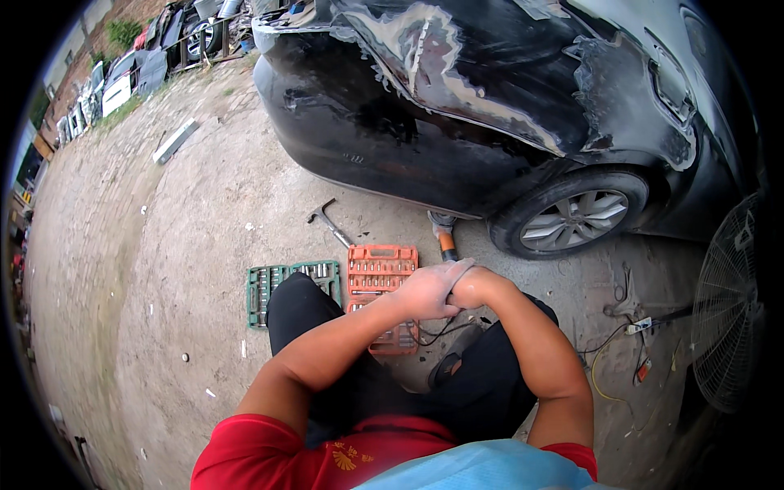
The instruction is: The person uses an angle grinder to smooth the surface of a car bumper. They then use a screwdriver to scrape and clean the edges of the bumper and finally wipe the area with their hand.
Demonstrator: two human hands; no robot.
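Observation:
My left hand [426,291], coated in pale dust, meets my right hand [471,286] in front of my knees. The left fingers are closed round the right hand near its wrist. Most of the right fingers are hidden, so I cannot tell how they are bent. Just beyond both hands is an orange and black angle grinder [446,242], its head close to the car's lower edge; no grip on it shows. An open orange socket set case [382,268] lies beside my left hand. A green socket set case [257,296] is open left of it.
A black car [425,155] with sanded, filler-covered panels stands ahead, its wheel [572,214] at the right. A hammer [329,222] lies beyond the cases. A fan [727,302], cables and tools occupy the right side. A pale block-shaped bar [175,140] lies far left.

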